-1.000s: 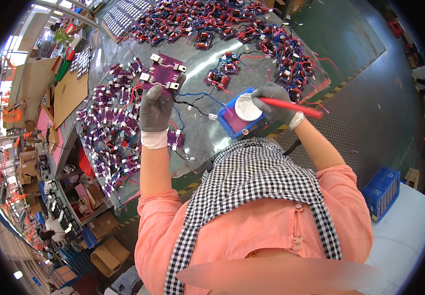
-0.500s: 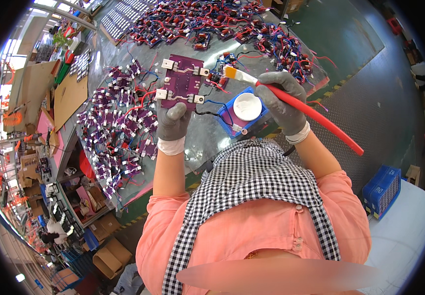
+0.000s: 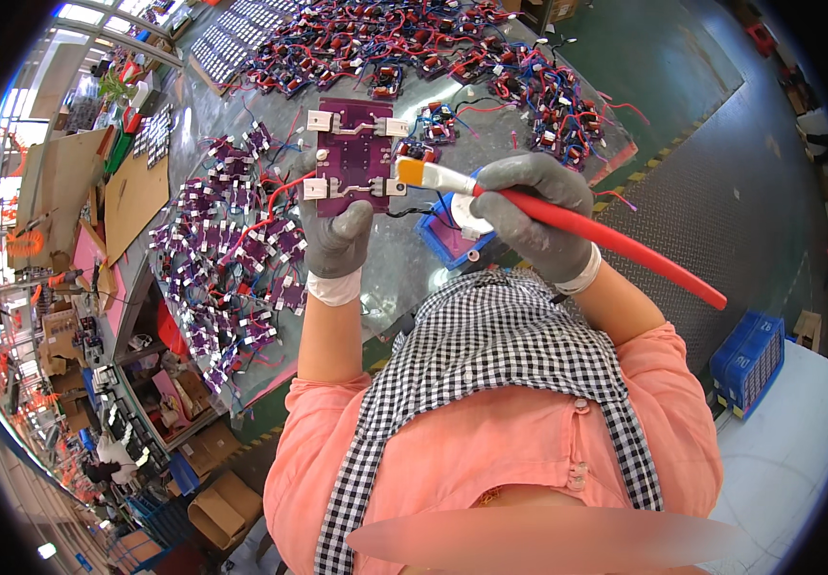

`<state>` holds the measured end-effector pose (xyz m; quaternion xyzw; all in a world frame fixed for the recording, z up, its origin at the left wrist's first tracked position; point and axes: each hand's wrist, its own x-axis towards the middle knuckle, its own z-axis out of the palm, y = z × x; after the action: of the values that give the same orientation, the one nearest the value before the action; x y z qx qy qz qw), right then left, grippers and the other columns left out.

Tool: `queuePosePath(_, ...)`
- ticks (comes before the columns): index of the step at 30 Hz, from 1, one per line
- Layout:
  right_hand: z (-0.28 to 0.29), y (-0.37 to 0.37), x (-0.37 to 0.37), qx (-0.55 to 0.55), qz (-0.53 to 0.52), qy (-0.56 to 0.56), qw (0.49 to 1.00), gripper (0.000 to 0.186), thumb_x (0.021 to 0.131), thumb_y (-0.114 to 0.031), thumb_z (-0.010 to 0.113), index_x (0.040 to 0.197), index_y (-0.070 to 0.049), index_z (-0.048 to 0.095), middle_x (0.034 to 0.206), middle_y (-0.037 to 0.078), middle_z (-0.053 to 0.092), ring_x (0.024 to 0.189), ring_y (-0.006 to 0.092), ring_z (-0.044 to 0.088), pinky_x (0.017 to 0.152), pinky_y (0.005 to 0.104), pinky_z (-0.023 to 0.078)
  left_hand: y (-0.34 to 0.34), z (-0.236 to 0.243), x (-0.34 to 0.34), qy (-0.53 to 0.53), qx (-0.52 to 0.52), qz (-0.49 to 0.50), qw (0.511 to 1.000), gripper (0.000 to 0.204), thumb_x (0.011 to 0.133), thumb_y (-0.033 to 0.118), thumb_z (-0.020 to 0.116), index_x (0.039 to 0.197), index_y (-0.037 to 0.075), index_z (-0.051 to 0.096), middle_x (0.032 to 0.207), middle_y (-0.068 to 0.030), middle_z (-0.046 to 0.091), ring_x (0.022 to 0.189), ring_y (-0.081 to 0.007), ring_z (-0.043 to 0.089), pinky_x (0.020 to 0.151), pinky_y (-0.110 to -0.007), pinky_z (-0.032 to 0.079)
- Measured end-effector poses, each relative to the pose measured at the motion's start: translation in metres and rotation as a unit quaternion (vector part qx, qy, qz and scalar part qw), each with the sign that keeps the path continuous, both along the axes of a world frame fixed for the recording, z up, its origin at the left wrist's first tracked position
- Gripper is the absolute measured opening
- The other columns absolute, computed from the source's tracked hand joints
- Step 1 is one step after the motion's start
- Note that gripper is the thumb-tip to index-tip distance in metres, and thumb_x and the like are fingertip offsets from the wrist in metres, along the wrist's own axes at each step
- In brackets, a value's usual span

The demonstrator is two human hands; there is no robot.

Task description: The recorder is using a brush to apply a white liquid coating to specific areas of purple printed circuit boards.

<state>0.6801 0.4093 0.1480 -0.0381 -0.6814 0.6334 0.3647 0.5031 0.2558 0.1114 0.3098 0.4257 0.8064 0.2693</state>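
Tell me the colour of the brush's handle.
The brush handle is red; it shows best in the head view.

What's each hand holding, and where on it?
Left hand: purple circuit board, by its lower edge. Right hand: red-handled brush, by the handle near the metal ferrule.

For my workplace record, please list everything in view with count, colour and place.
Table: one, grey, before the person
Held board: one, purple, above the table
Brush: one, red handle, right of held board
Tray: one, blue, near table edge
Round dish: one, white, in the tray
Piled boards: many, purple, table's left
Boards with red parts: many, purple, table's far and right sides
Crate: one, blue, right
Boxes: several, brown, lower left
Background clutter: uncountable, mixed colours, left
Apron: one, checked black and white, worn
Left hand: one, grey glove, holds board
Right hand: one, grey glove, holds brush
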Motion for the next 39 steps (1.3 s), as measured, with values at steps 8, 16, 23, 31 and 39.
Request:
queuePosePath(8,-0.001,0.005,-0.005,0.094,0.006,-0.054,0.994,0.019,0.077,0.008,0.065,0.093,-0.002,0.063,0.085,0.006,0.067,0.072,0.0101,0.063,0.065,0.0242,0.051,0.000,-0.001,-0.008,0.002,0.007,0.033,0.999,0.077,0.070,0.022,0.079,0.134,0.017,0.037,0.125,-0.0045,0.053,0.114,-0.0213,0.055,0.099,-0.039,0.047)
queuePosePath(16,-0.013,0.003,-0.032,0.017,0.006,-0.069,0.997,0.016,0.080,0.002,0.068,0.095,-0.001,0.064,0.080,0.004,0.065,0.068,0.0063,0.058,0.064,0.0215,0.049,0.020,-0.009,-0.028,-0.007,-0.051,0.001,0.999,0.067,0.071,0.013,0.076,0.129,0.000,0.044,0.114,-0.0068,0.058,0.101,-0.0183,0.060,0.090,-0.034,0.049)
queuePosePath(23,-0.025,0.011,-0.017,-0.007,-0.151,-0.155,0.976,0.015,0.083,0.000,0.064,0.098,0.001,0.061,0.081,0.006,0.066,0.072,0.0095,0.064,0.066,0.0223,0.051,0.019,-0.089,-0.270,-0.006,-0.216,0.072,0.974,0.042,0.078,0.007,0.065,0.119,-0.001,0.059,0.091,-0.0038,0.065,0.076,-0.0115,0.061,0.072,-0.025,0.050)
queuePosePath(31,-0.041,0.019,-0.028,-0.039,-0.279,-0.186,0.941,0.015,0.088,-0.001,0.060,0.102,0.000,0.061,0.082,0.007,0.066,0.072,0.0107,0.061,0.068,0.0232,0.050,0.010,-0.118,-0.358,0.538,-0.693,0.104,0.469,0.036,0.074,0.023,0.071,0.107,0.010,0.066,0.107,-0.0194,0.066,0.103,-0.0351,0.064,0.086,-0.044,0.051)
queuePosePath(39,-0.068,0.031,-0.003,0.131,-0.235,-0.282,0.921,0.013,0.081,-0.006,0.065,0.094,-0.003,0.068,0.083,0.009,0.066,0.075,0.0205,0.063,0.069,0.0314,0.050,0.118,-0.109,-0.101,0.493,-0.633,-0.098,0.589,0.069,0.078,0.057,0.066,0.119,0.002,0.058,0.119,-0.0221,0.058,0.113,-0.0356,0.057,0.094,-0.043,0.048)
